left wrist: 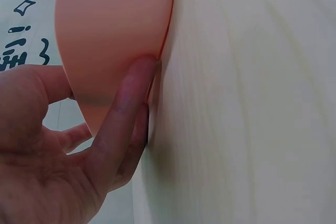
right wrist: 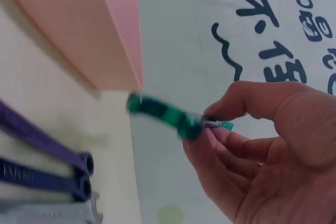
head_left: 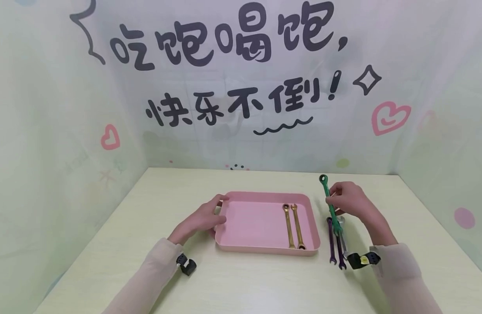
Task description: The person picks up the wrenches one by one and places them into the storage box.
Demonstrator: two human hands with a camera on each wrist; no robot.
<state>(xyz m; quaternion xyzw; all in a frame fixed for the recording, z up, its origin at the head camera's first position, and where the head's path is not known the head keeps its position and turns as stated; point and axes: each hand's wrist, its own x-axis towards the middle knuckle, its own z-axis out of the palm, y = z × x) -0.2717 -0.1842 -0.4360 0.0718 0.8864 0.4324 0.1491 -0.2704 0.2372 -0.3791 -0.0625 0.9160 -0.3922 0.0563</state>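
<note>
My left hand [head_left: 201, 216] grips the left end of a pink tray [head_left: 249, 222], with fingers and thumb around its wall. In the left wrist view the thumb lies along the outer wall near the table. Two gold wrenches lie side by side at the tray's right end, the left one [head_left: 289, 226] close to the other [head_left: 297, 226]. Beyond the tray's right side, my right hand [head_left: 350, 200] pinches a green ratcheting wrench [head_left: 332, 213], its ring end up and tilted left. Below it on the table lie a purple wrench [right wrist: 44, 140], a dark blue wrench [right wrist: 39, 179] and a silver wrench [right wrist: 52, 211].
The pale wooden table [head_left: 260, 283] runs back to a printed cloth backdrop [head_left: 209, 148] with lettering, and cloth walls stand on both sides. A black wrist camera [head_left: 186, 264] is strapped at the left sleeve, another [head_left: 362, 260] at the right.
</note>
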